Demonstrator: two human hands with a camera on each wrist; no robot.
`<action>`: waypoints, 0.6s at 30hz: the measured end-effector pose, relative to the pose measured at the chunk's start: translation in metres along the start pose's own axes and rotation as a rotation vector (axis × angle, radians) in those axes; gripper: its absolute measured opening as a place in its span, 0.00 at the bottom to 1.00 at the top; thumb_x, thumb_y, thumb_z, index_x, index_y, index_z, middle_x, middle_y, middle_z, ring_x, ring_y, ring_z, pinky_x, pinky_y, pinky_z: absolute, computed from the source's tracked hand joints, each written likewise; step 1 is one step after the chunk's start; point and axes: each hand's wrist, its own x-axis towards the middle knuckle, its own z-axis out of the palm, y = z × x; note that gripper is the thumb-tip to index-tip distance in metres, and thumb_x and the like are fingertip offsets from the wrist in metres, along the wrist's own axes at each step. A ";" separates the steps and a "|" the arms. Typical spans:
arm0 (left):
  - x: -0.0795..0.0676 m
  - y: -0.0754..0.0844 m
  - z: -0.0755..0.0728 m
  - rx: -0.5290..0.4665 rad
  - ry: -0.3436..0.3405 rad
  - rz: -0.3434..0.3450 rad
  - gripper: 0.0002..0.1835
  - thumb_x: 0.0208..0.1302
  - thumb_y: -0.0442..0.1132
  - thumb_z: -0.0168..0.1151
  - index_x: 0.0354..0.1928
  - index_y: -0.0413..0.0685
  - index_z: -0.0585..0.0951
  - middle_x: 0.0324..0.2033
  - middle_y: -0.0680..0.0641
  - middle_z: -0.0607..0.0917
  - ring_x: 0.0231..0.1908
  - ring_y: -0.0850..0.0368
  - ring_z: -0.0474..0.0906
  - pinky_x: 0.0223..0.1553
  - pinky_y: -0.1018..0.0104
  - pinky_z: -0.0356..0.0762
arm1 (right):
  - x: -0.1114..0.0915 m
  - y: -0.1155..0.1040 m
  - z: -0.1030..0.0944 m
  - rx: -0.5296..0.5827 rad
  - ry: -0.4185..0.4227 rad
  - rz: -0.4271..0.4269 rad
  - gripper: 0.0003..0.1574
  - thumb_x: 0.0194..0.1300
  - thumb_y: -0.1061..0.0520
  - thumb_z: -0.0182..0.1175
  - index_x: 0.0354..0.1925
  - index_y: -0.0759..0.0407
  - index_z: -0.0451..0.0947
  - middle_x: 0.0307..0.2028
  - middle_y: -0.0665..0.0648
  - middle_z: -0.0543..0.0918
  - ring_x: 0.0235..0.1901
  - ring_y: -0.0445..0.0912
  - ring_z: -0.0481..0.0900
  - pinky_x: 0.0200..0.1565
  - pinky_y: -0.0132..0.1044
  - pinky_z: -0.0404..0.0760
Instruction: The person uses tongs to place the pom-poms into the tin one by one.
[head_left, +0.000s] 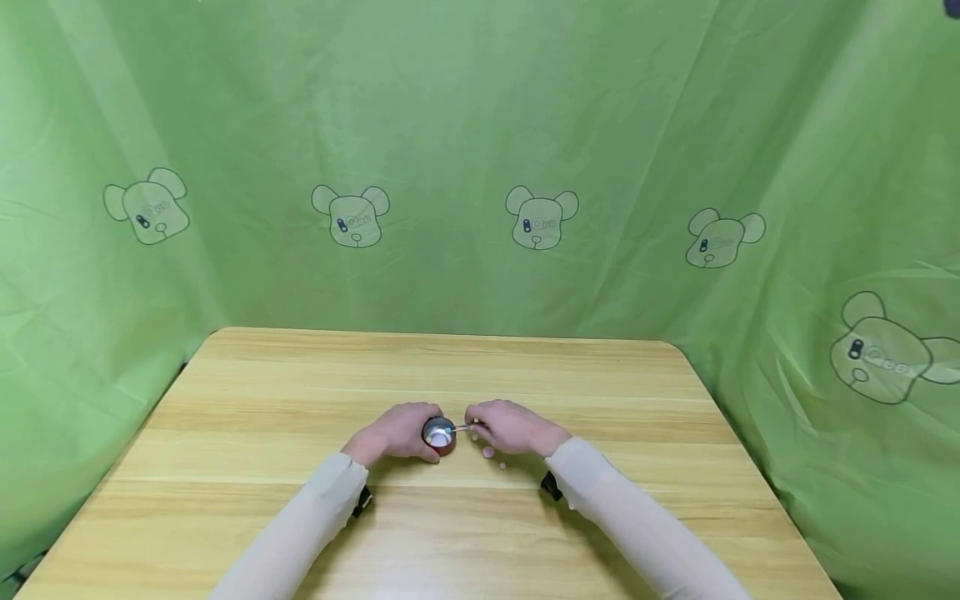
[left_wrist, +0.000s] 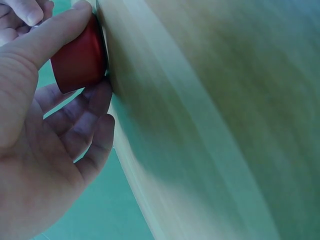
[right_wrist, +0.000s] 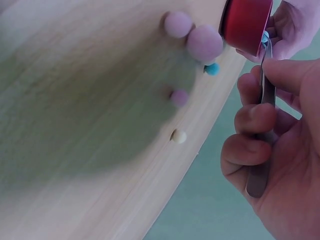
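Observation:
A small red cup (right_wrist: 247, 25) with a shiny metal inside stands on the table, a pale ball visible in it in the head view. My left hand (head_left: 401, 429) grips the cup from its left side, thumb and fingers round its wall. Metal tweezers (right_wrist: 259, 175) are held by my right hand (head_left: 513, 425), fingers curled round them. At the cup's rim, the tweezers' tips meet a small blue ball (right_wrist: 265, 36). Beside the cup lie a large pink ball (right_wrist: 204, 43), a pink ball (right_wrist: 178, 24), another blue ball (right_wrist: 212, 69), a small pink ball (right_wrist: 179, 98) and a cream ball (right_wrist: 179, 136).
The wooden table (head_left: 262, 383) has rounded far corners. A green curtain (head_left: 450, 108) printed with bear heads hangs behind it and along both sides. The loose balls lie under and near my right hand.

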 end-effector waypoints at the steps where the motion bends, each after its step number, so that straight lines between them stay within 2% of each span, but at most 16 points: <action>1: 0.000 0.000 0.000 0.000 0.000 0.001 0.28 0.42 0.50 0.77 0.46 0.53 0.76 0.37 0.57 0.80 0.39 0.60 0.75 0.46 0.61 0.72 | 0.000 0.000 0.000 -0.002 0.002 -0.001 0.10 0.73 0.53 0.48 0.45 0.52 0.75 0.34 0.47 0.79 0.30 0.36 0.74 0.39 0.34 0.76; 10: -0.001 0.001 0.000 0.003 -0.002 0.001 0.27 0.42 0.50 0.77 0.45 0.53 0.76 0.37 0.57 0.80 0.39 0.60 0.75 0.45 0.61 0.72 | 0.000 0.003 0.003 0.010 0.004 -0.011 0.10 0.73 0.53 0.48 0.44 0.53 0.75 0.32 0.46 0.78 0.29 0.35 0.74 0.38 0.33 0.76; 18: -0.001 0.001 0.000 0.008 0.007 0.011 0.27 0.42 0.49 0.77 0.45 0.52 0.76 0.37 0.56 0.80 0.38 0.60 0.75 0.44 0.61 0.73 | -0.002 0.005 0.003 0.000 0.015 0.017 0.10 0.72 0.52 0.50 0.45 0.51 0.75 0.36 0.44 0.78 0.34 0.36 0.75 0.40 0.35 0.76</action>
